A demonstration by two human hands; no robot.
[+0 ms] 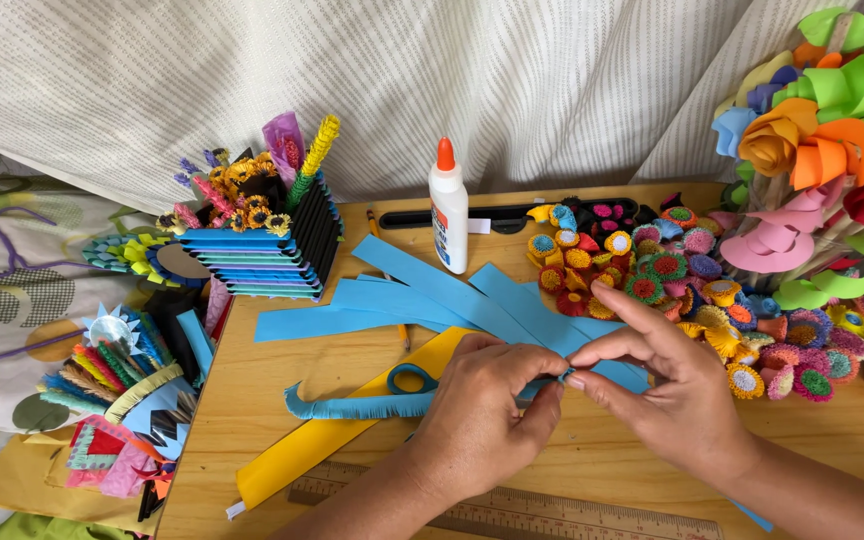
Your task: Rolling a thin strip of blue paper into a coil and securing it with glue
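Ruler [512, 512] nearest me; just beyond it my L hand [482, 420] & R hand [677, 385] both pinch the fringed blue strip [352, 404], fingertips meeting to keep its end tight, glue bottle [448, 205] well behind.

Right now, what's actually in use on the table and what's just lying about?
In use:
left hand and right hand, pinching the fringed blue paper strip

Lying about:
plain blue strips
scissors
yellow paper
glue bottle
ruler
small paper flowers
blue paper holder
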